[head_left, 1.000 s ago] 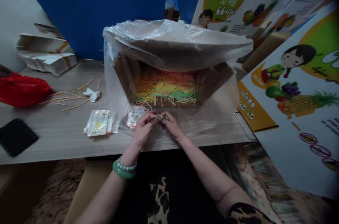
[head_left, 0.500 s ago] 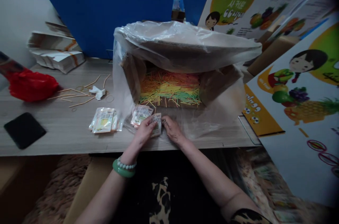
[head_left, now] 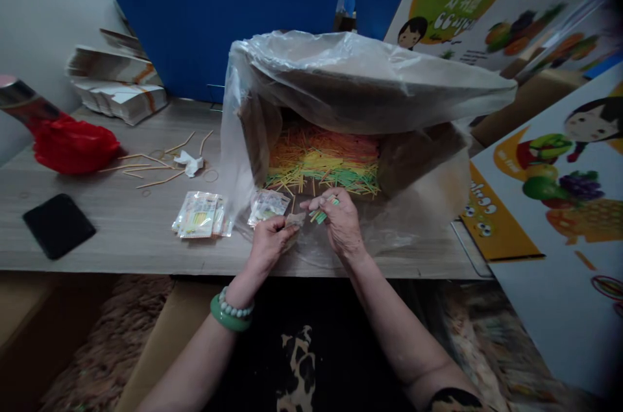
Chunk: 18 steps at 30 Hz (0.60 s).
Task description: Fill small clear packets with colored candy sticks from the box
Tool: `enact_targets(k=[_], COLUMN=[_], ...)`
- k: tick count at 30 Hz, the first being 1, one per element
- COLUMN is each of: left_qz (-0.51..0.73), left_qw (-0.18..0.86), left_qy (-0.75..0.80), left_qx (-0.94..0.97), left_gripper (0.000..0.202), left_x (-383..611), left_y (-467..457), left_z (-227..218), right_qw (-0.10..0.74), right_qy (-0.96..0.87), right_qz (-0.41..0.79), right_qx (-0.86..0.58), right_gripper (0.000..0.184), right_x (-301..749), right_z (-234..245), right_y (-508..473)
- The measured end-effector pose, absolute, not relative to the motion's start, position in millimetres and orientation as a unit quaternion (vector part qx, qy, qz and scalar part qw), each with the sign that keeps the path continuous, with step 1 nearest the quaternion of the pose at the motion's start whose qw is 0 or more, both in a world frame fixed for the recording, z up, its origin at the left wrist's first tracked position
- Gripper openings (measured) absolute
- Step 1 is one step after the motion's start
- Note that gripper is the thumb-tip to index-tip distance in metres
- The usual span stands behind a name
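My left hand (head_left: 272, 242) is closed on a small packet (head_left: 294, 222) at the front of the table. Just right of it, my right hand (head_left: 342, 224) grips a short bundle of green and yellow sticks (head_left: 323, 211). Behind both hands lies a plastic-lined cardboard box (head_left: 253, 133) on its side, its opening toward me. Loose thin sticks (head_left: 321, 159) in orange, yellow, green and pink fill its floor. A pile of clear packets (head_left: 267, 206) sits by the box's left front corner, and another packet stack (head_left: 202, 216) lies farther left.
On the left are a black flat object (head_left: 59, 225), a red plastic bag (head_left: 73, 145), scattered tan sticks (head_left: 160, 180) and a crumpled white scrap (head_left: 189, 163). Folded cartons (head_left: 119, 91) stand at the back left. Large printed boxes (head_left: 549, 191) line the right side.
My right hand has risen slightly to the right and now shows a bundle of coloured sticks. The packet in my left hand has turned. The whole view has shifted a little.
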<state>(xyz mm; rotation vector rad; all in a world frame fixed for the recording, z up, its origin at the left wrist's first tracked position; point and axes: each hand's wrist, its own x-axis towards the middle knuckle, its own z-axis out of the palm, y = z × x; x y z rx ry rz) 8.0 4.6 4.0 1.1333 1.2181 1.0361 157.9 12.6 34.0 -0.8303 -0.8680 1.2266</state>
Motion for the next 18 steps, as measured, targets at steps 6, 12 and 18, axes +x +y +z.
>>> enact_targets(k=[6,12,18], left_qz=[0.438,0.440,0.402], left_qw=[0.568,0.611,0.684], left_qy=[0.517,0.482,0.439], left_qx=[0.468,0.448,0.422], left_gripper=[0.033,0.029,0.027], left_x=[14.0,16.0,12.8], left_y=[3.6,5.0,1.4], left_z=[-1.0,-2.3,0.0], right_qw=[0.688,0.659,0.641], right_qy=[-0.427,-0.463,-0.424], right_qz=[0.470,0.450,0.488], right_qx=[-0.351,-0.387,-0.414], right_gripper=[0.013,0.012,0.019], right_x=[141.9,131.5,135.6], right_z=[48.1,36.8,23.2], right_y=[11.9,8.5,7.9])
